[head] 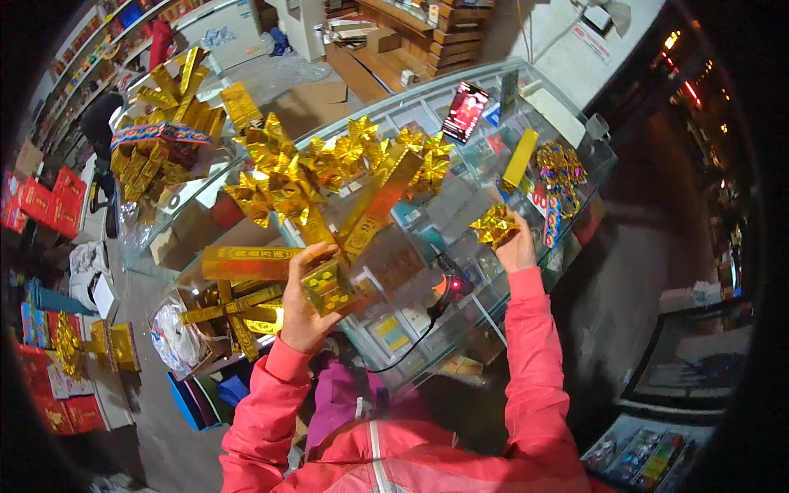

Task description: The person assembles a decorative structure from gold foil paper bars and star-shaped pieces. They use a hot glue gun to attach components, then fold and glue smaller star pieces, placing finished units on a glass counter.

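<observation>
My left hand [303,302] grips a gold foil paper piece [330,287] with a patterned end. Long gold foil bars [382,200] bearing writing fan out just beyond it; whether they are joined to the held piece I cannot tell. Over the right part of the glass counter, my right hand [519,243] pinches a pointed gold foil bow [495,226] in its fingers. Between the hands, a glue gun [450,285] with a red light lies on the glass. More gold foil bows [280,169] cluster beyond my left hand.
The glass display counter [394,363] carries a lit phone [465,112], a gold box [520,159], beaded trimmings [560,163] and red-handled scissors [538,198]. A black cord [410,351] crosses its near edge. At left stands a gold bar stack [157,145]; a box of folded gold strips [237,311] sits lower.
</observation>
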`<action>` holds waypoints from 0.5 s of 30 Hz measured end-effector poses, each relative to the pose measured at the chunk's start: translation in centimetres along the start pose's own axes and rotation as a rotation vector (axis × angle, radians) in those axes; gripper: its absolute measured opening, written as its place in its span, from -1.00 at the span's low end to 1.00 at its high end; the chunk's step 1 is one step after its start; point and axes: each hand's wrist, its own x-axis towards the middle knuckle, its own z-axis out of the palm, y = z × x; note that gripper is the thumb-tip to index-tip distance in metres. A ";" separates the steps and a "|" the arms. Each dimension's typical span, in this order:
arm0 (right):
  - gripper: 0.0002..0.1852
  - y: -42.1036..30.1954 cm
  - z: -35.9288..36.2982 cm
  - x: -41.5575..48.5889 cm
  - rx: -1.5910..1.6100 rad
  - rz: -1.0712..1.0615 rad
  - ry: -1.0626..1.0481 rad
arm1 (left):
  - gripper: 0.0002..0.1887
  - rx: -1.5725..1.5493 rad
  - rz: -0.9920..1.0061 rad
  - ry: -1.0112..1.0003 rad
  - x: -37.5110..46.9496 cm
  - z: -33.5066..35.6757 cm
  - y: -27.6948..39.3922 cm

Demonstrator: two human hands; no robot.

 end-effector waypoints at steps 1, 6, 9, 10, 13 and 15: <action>-0.56 0.0 -0.5 0.1 -0.041 -0.042 -0.094 | -0.06 -0.070 -0.055 0.002 0.0 0.0 0.0; -0.55 -1.0 -0.2 -1.5 -0.476 -0.117 0.000 | -0.06 -0.048 -0.042 0.000 0.0 -0.2 0.2; -0.55 -1.2 0.2 -2.4 -0.649 -0.101 0.093 | -0.05 -0.112 -0.094 0.006 0.0 -0.2 0.2; -0.55 -1.2 0.2 -2.5 -0.671 -0.090 0.133 | -0.03 -0.094 -0.081 0.007 0.0 -0.2 0.2; -0.58 -0.9 -0.3 -3.0 -0.838 -0.213 0.282 | 0.01 -0.051 -0.066 0.014 0.0 -0.4 0.0; -0.59 -0.7 -0.7 -3.9 -0.967 -0.308 0.439 | 0.03 0.023 -0.012 0.025 -0.3 -0.9 0.0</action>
